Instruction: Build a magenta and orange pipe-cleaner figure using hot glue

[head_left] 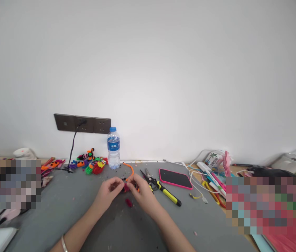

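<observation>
My left hand (110,190) and my right hand (143,191) meet over the grey mat (79,203), fingertips pinched close together. Between them is a small dark-pink fuzzy piece (126,187), mostly covered by the fingers. An orange pipe cleaner (131,170) curves up and away from the right fingertips. Below the hands, a short dark-red fuzzy piece (129,202) lies loose on the mat. Just right of my right hand rest cutters with yellow-and-black handles (169,194), blades pointing toward the wall.
A water bottle (114,150) stands by the wall, beside several colourful pipe-cleaner figures (96,166). A pink-cased phone (175,178) lies right of the cutters, near a white cable (204,199). Craft supplies crowd the right side. A black cord (72,147) hangs from the wall socket.
</observation>
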`<act>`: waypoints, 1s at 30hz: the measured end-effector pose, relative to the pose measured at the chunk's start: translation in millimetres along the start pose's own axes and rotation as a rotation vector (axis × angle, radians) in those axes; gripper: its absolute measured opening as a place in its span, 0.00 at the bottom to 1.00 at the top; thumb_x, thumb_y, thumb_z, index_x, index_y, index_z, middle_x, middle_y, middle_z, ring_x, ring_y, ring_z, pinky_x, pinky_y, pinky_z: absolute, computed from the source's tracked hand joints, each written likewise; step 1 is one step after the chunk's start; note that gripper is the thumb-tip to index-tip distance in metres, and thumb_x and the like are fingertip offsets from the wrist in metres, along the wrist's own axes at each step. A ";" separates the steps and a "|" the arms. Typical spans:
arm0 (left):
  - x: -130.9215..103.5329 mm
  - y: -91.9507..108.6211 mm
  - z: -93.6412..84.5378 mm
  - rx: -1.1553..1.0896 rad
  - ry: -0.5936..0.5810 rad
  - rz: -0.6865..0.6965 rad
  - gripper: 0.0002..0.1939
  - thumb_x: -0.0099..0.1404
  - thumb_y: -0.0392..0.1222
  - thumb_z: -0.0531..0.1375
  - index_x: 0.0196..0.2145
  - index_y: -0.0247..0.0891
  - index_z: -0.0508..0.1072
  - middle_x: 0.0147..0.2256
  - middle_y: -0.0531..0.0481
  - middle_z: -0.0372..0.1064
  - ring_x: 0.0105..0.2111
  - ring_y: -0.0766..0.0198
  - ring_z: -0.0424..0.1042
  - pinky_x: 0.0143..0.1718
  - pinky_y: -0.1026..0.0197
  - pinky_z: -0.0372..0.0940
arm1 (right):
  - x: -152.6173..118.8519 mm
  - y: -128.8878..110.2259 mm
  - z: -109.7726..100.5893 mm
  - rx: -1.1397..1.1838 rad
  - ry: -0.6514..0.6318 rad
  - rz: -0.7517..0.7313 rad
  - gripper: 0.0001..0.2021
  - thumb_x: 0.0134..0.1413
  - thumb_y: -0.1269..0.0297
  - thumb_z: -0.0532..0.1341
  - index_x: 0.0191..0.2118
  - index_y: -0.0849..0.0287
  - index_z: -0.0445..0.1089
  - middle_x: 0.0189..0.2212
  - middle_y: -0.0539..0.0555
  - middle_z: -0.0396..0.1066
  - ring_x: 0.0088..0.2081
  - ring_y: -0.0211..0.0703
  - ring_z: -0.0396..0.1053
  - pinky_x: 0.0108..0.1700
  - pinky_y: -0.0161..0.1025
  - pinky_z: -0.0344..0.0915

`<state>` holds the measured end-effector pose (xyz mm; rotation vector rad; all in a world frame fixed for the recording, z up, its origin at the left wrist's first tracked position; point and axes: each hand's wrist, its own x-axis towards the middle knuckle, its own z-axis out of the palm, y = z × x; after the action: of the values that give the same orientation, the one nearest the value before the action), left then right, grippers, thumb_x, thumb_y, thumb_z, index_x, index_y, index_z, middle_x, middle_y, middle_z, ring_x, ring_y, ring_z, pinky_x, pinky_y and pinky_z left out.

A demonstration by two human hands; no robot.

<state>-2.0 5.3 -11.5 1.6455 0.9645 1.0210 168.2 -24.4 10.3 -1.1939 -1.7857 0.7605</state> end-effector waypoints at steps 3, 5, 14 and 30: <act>0.2 2.9 0.0 -0.021 0.009 -0.015 0.14 0.62 0.48 0.57 0.26 0.35 0.71 0.25 0.52 0.67 0.27 0.64 0.64 0.29 0.65 0.58 | -0.6 0.7 1.2 0.012 0.004 0.000 0.05 0.59 0.70 0.53 0.32 0.57 0.64 0.29 0.50 0.66 0.32 0.41 0.63 0.34 0.36 0.58; 0.4 4.5 -0.2 -0.038 0.013 -0.023 0.13 0.61 0.48 0.57 0.26 0.36 0.71 0.25 0.52 0.66 0.27 0.64 0.64 0.29 0.65 0.58 | -0.4 0.6 2.0 0.017 0.009 0.002 0.05 0.59 0.70 0.53 0.32 0.57 0.64 0.29 0.50 0.66 0.32 0.41 0.63 0.34 0.36 0.58; -0.4 7.4 0.8 -0.053 0.032 -0.047 0.14 0.60 0.49 0.58 0.25 0.36 0.71 0.24 0.52 0.67 0.27 0.64 0.64 0.29 0.65 0.58 | 1.6 -1.5 2.9 0.016 0.037 -0.012 0.05 0.58 0.70 0.54 0.32 0.58 0.63 0.28 0.49 0.65 0.31 0.40 0.63 0.34 0.35 0.58; -0.8 5.1 -0.1 -0.044 0.083 0.016 0.13 0.60 0.49 0.59 0.25 0.37 0.71 0.24 0.52 0.67 0.27 0.63 0.65 0.29 0.65 0.59 | 1.4 -1.5 3.7 0.074 0.044 0.022 0.05 0.59 0.67 0.55 0.33 0.58 0.66 0.26 0.49 0.66 0.28 0.39 0.63 0.31 0.34 0.59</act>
<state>-1.6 3.3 -6.7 1.5881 0.9775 1.1212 164.0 -23.8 10.3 -1.1746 -1.6959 0.8004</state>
